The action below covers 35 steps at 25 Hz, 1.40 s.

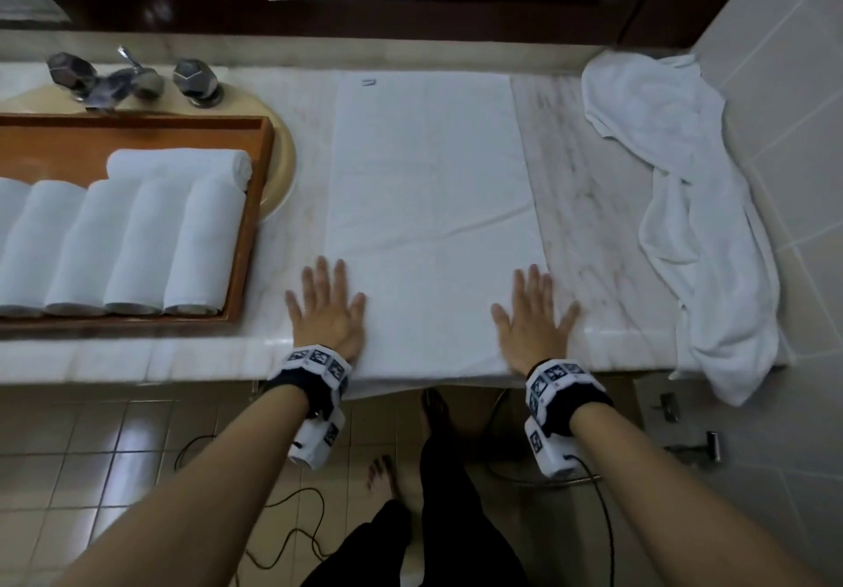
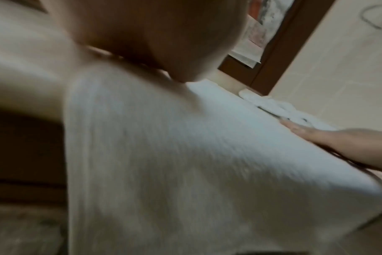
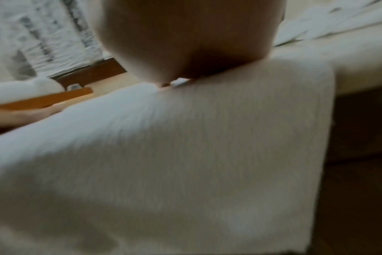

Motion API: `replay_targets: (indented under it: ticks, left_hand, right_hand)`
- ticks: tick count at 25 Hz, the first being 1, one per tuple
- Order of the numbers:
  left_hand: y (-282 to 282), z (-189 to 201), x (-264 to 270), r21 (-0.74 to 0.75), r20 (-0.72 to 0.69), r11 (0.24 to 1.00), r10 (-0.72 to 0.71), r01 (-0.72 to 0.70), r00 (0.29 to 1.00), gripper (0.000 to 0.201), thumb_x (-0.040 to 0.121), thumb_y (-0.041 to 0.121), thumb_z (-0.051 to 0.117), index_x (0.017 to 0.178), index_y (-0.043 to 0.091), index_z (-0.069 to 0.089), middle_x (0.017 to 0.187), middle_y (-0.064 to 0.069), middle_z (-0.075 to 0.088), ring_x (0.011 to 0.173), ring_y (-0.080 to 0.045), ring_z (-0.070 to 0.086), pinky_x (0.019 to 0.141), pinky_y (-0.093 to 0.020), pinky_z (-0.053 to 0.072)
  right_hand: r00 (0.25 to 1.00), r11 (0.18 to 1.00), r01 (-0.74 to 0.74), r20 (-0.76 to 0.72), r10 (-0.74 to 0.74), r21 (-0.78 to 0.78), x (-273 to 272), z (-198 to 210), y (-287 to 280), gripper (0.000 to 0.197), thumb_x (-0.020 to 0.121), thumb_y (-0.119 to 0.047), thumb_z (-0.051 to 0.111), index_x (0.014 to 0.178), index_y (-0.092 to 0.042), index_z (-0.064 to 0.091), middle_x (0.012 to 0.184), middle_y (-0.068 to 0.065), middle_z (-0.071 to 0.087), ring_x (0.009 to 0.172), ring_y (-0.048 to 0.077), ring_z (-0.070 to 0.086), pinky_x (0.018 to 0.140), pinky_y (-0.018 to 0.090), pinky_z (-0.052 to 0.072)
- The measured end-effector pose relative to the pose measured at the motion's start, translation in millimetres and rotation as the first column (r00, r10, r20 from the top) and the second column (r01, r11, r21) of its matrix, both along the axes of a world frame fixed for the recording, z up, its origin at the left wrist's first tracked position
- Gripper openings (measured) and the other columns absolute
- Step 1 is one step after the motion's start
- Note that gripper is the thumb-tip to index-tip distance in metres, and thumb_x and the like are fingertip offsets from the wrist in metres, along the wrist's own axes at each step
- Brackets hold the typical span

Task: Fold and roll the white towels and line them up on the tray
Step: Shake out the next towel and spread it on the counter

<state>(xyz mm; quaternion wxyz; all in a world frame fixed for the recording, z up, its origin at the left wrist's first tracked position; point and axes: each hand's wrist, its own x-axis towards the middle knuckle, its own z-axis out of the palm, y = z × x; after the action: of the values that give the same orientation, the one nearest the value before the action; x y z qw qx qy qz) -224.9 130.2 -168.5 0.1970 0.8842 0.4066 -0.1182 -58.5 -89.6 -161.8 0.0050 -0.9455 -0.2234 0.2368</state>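
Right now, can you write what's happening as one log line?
step: smoothing | flat towel: spread on counter | left hand: flat on it | right hand: flat on it | tray: rolled towels

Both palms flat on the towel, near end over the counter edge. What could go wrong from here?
1. The folded towel overhangs the counter at the near edge under the left hand and right hand; it may slide off when released.
2. A diagonal crease crosses its middle; rolling now could lock it in.
3. The loose towel droops over the counter front and might drop to the floor.
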Motion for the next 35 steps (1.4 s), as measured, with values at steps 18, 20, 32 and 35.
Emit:
replay_targets:
  ticks: [18,20,32,35]
  left_hand:
    - [44.5,17.5,156.9,-0.208,0.152,0.942,-0.235,0.264,0.96,0.057,0.104,0.043,0.012,0.155,0.024,-0.005,0.159,0.005,-0.021,0.147,-0.016,-0.019,0.118,-0.04,-0.012]
    - [76.1,9.0,155.8,-0.118,0.054,0.993,0.033,-0.027,0.998,0.06,0.103,0.046,0.013,0.155,0.021,-0.005,0.16,0.0,-0.02,0.147,-0.018,-0.019,0.119,-0.043,-0.01]
    - [139.5,8.3,200.2,-0.069,-0.038,0.997,0.021,-0.023,0.999,0.063,0.104,0.039,0.02,0.153,0.016,-0.013,0.159,0.002,-0.023,0.147,-0.016,-0.019,0.119,-0.044,-0.011]
    - [138.7,7.9,199.8,-0.071,0.025,0.997,0.028,-0.026,0.999,0.065,0.103,0.035,0.028,0.155,0.015,-0.006,0.161,0.002,-0.017,0.148,-0.016,-0.014,0.12,-0.044,-0.006]
  right_hand:
    - [0.912,0.92,-0.353,-0.157,0.379,0.171,99.4,9.6,114.9,0.062,0.103,-0.047,0.017,0.152,-0.026,-0.015,0.147,-0.011,-0.038,0.144,0.015,-0.027,0.113,0.059,-0.014]
    - [0.99,0.996,-0.072,-0.118,0.078,0.054,130.8,6.2,112.3,0.066,0.101,-0.049,0.017,0.151,-0.024,-0.018,0.151,-0.007,-0.038,0.143,0.018,-0.028,0.112,0.061,-0.014]
    - [0.978,0.983,-0.184,-0.098,0.186,0.024,213.1,5.6,156.2,0.067,0.1,-0.054,0.017,0.151,-0.027,-0.018,0.155,-0.009,-0.031,0.144,0.011,-0.026,0.113,0.059,-0.013]
    - [0.975,0.98,-0.196,-0.102,0.197,0.022,209.8,11.2,157.7,0.069,0.1,-0.053,0.02,0.152,-0.026,-0.016,0.156,-0.007,-0.03,0.145,0.013,-0.024,0.114,0.06,-0.01]
